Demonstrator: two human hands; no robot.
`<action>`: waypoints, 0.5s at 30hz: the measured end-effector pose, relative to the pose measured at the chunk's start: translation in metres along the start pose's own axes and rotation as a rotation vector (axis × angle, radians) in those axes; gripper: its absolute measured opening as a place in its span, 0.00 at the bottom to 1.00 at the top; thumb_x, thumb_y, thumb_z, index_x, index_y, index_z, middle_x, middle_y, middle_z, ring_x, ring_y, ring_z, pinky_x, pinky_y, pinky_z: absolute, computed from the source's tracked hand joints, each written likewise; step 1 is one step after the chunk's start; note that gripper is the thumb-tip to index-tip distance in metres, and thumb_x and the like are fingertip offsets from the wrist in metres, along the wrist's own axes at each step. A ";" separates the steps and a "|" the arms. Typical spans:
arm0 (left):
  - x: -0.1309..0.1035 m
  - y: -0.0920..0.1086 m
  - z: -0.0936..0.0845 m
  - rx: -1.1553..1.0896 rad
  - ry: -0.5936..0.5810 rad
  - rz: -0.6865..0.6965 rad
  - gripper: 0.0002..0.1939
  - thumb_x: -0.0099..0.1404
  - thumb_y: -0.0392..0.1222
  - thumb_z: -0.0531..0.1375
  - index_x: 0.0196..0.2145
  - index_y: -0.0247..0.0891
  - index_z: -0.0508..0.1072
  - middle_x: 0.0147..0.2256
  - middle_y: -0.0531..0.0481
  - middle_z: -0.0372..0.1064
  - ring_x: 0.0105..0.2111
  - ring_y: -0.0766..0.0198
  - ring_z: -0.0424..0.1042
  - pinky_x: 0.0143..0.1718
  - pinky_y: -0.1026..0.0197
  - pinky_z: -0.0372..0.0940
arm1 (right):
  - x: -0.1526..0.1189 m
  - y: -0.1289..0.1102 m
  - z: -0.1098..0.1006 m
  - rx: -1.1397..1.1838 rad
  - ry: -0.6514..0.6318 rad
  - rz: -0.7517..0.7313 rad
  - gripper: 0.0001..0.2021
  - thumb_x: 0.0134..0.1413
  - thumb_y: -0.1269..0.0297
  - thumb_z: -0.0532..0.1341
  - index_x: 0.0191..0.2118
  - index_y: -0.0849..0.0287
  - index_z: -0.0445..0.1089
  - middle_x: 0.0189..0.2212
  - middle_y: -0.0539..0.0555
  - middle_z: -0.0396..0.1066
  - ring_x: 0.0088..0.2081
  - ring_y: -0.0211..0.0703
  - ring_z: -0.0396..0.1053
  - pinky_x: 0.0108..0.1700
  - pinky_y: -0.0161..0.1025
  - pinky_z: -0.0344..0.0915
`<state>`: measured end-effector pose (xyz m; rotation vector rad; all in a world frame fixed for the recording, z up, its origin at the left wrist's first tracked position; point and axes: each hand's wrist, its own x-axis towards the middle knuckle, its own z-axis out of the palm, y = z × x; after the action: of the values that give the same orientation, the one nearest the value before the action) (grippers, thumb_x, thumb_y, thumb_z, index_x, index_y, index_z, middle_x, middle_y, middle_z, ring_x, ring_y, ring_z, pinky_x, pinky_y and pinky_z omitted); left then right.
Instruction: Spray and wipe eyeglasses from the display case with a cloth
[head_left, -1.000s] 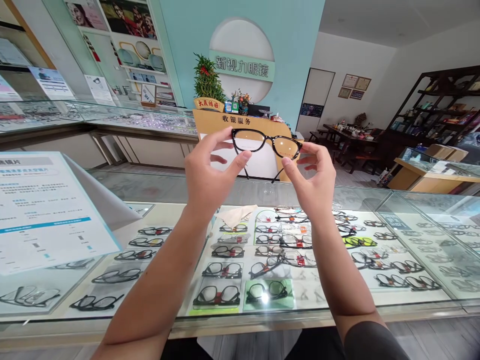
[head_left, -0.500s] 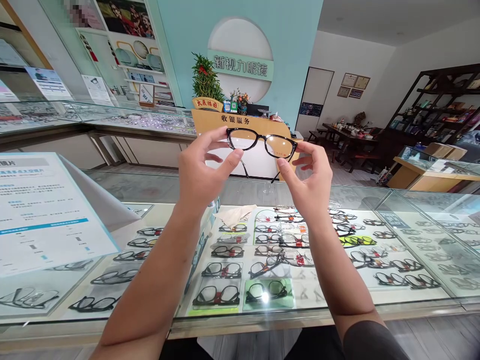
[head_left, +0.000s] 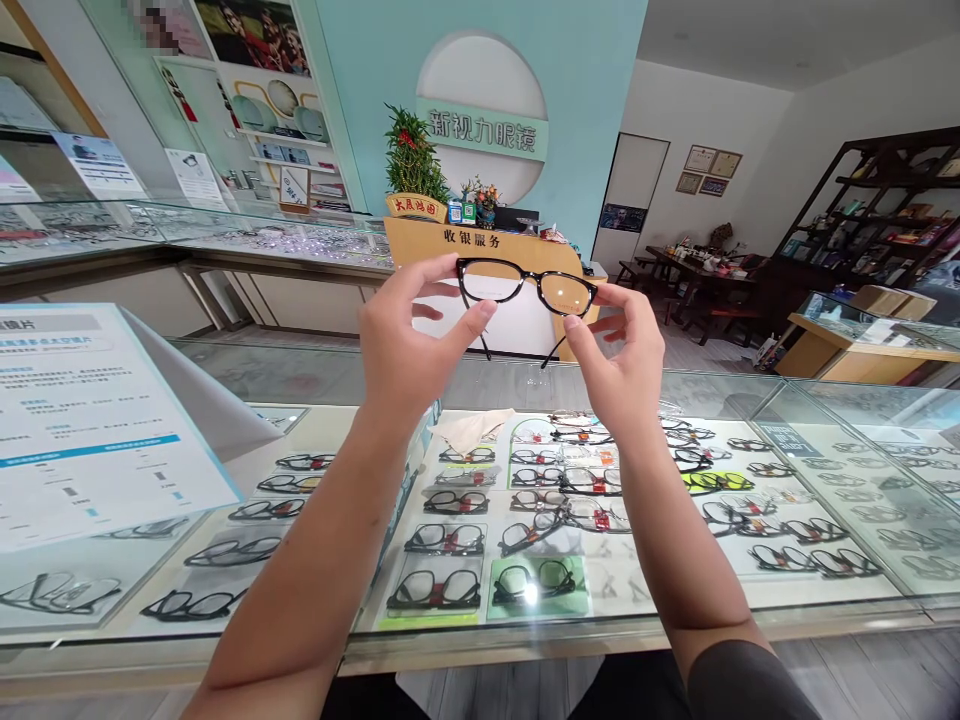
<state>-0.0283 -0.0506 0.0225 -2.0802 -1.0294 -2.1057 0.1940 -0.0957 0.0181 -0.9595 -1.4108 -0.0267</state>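
Observation:
Black-framed glasses (head_left: 530, 274) are held up in the air above the glass counter, lenses facing me and the temples hanging down behind. My left hand (head_left: 420, 330) pinches the left end of the frame between thumb and fingers. At the right end, my right hand (head_left: 619, 345) grips the frame the same way, its thumb by the lower rim. Below, inside the glass display case (head_left: 555, 632), lie rows of glasses, among them a dark pair on a green card (head_left: 540, 600). A beige cloth (head_left: 472, 430) lies beyond them.
A white printed sign (head_left: 97, 430) stands on the counter at the left. Across the aisle is a wooden cashier desk (head_left: 405, 240) with a plant (head_left: 412, 160). More glass cases run along the left, and another counter (head_left: 862, 345) stands at the right.
The glasses have shifted very slightly to the right and tilted a little. Both hands keep their hold, with the thumbs moved slightly.

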 end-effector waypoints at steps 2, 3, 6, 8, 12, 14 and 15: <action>-0.003 0.003 0.002 0.054 0.028 0.041 0.28 0.66 0.58 0.74 0.59 0.46 0.79 0.53 0.45 0.82 0.48 0.52 0.83 0.45 0.50 0.77 | 0.002 0.003 0.000 0.001 -0.015 0.028 0.16 0.65 0.55 0.68 0.55 0.50 0.72 0.55 0.58 0.78 0.43 0.48 0.76 0.48 0.51 0.71; -0.004 0.005 0.003 0.076 0.041 0.061 0.28 0.66 0.58 0.74 0.59 0.47 0.78 0.52 0.46 0.81 0.48 0.51 0.83 0.47 0.49 0.77 | 0.002 0.004 0.000 0.005 -0.026 0.046 0.15 0.65 0.56 0.67 0.55 0.50 0.73 0.55 0.58 0.79 0.43 0.48 0.76 0.48 0.51 0.71; -0.008 0.007 0.006 0.103 0.054 0.102 0.29 0.65 0.60 0.74 0.59 0.48 0.77 0.51 0.46 0.80 0.49 0.49 0.81 0.49 0.45 0.76 | 0.005 0.006 -0.001 0.018 -0.051 0.099 0.15 0.65 0.57 0.65 0.54 0.51 0.74 0.54 0.58 0.80 0.42 0.48 0.76 0.46 0.50 0.71; -0.009 0.008 0.007 0.105 0.052 0.114 0.29 0.65 0.61 0.75 0.58 0.48 0.77 0.51 0.46 0.79 0.49 0.48 0.81 0.49 0.43 0.76 | 0.006 0.008 -0.002 0.025 -0.061 0.116 0.15 0.64 0.58 0.65 0.54 0.52 0.75 0.54 0.58 0.80 0.42 0.48 0.76 0.46 0.51 0.71; -0.009 0.009 0.007 0.114 0.054 0.151 0.31 0.64 0.61 0.75 0.59 0.48 0.76 0.52 0.45 0.80 0.50 0.47 0.80 0.50 0.41 0.77 | 0.008 0.012 -0.001 0.049 -0.078 0.122 0.15 0.64 0.59 0.65 0.54 0.51 0.75 0.55 0.58 0.80 0.42 0.48 0.77 0.47 0.51 0.71; -0.009 0.010 0.007 0.125 0.067 0.185 0.31 0.64 0.62 0.75 0.60 0.50 0.76 0.54 0.45 0.80 0.53 0.45 0.80 0.51 0.41 0.78 | 0.008 0.015 0.000 0.076 -0.085 0.131 0.15 0.64 0.59 0.66 0.54 0.51 0.75 0.55 0.58 0.80 0.44 0.48 0.78 0.48 0.51 0.72; -0.008 0.009 0.007 0.130 0.073 0.201 0.32 0.64 0.61 0.75 0.60 0.50 0.76 0.55 0.45 0.80 0.54 0.44 0.79 0.51 0.40 0.78 | 0.009 0.016 0.000 0.098 -0.085 0.137 0.15 0.64 0.59 0.66 0.54 0.51 0.75 0.55 0.58 0.80 0.45 0.49 0.78 0.49 0.52 0.72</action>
<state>-0.0166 -0.0583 0.0185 -1.9415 -0.8810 -1.9486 0.2046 -0.0807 0.0165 -0.9836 -1.4080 0.1855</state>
